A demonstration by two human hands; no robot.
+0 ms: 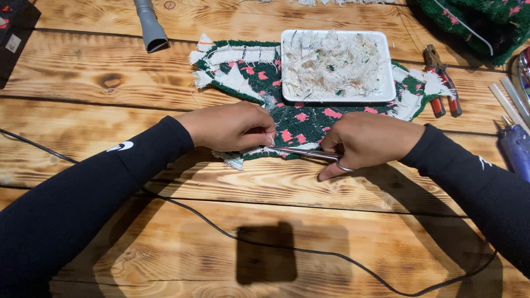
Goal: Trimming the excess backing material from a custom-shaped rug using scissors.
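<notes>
Basically the tufted green-and-pink rug piece [298, 118] looks light and floppy: left hand [232, 126] grip pinches shut on its frayed edge, right hand [367, 140] closes round scissors [301, 153].

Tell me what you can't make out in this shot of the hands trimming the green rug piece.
All in the head view:
- Scissors: handles buried in the right hand.
- Rug piece: its edge under the left hand is covered; its middle lies beneath the white tray.
- Grey tube: cut off by the top edge.
- Blue tool: cut off by the right edge.
</notes>
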